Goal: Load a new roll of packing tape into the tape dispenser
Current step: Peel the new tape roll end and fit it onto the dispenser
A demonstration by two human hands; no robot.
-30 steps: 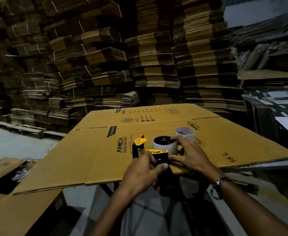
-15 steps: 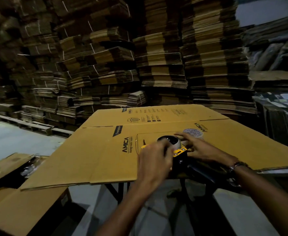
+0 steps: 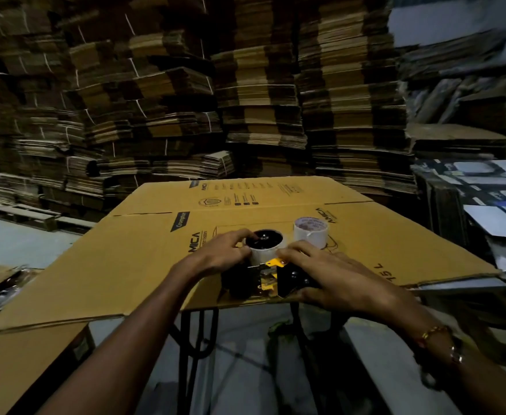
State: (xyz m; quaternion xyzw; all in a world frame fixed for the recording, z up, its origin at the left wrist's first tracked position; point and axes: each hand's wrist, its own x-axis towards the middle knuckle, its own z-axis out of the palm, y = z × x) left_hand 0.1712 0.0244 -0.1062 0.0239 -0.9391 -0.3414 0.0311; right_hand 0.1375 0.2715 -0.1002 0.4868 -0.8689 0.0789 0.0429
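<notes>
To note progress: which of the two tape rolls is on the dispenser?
The nearer roll, with the black hub inside and the left hand on it. The far roll stands free.

A flat carton [image 3: 143,262] lies over the tabletop. Near its front edge sits the dispenser [image 3: 271,277], a roll [image 3: 265,245] on it. A second roll [image 3: 310,233] stands just behind and right. The left hand [image 3: 224,254] rests on the mounted roll, the right hand [image 3: 332,280] on the dispenser. Cardboard stacks [image 3: 260,100] rise behind.
</notes>
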